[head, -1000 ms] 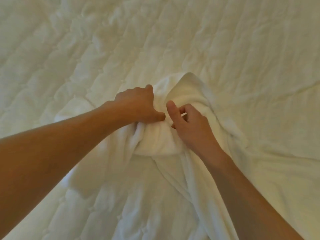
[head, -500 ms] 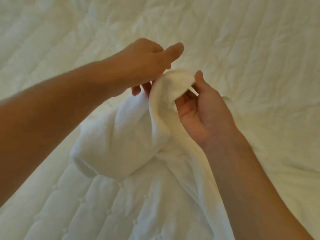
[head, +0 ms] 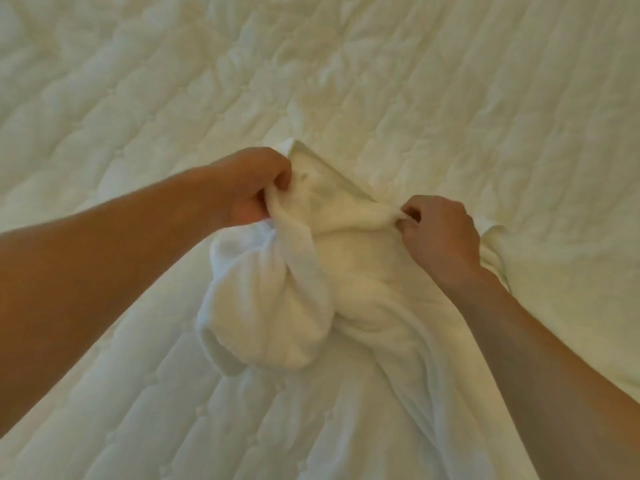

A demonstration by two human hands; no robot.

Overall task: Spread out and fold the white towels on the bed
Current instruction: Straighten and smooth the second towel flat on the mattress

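A white towel [head: 287,306] hangs bunched above the quilted bed [head: 138,98], held up at its top edge. My left hand [head: 254,188] grips the towel's left upper part with curled fingers. My right hand [head: 438,233] pinches a twisted stretch of the edge on the right. Between the hands the edge is pulled fairly taut. Below them the cloth sags in a rounded lump, and a long tail runs down to the lower right under my right forearm.
The white quilted mattress cover fills the whole view. More white cloth [head: 540,271] lies flat to the right of my right hand. No other objects show.
My hands have moved apart along the towel's edge, the right hand going right and turning palm down. The left hand dropped from above the towel and now grips it.
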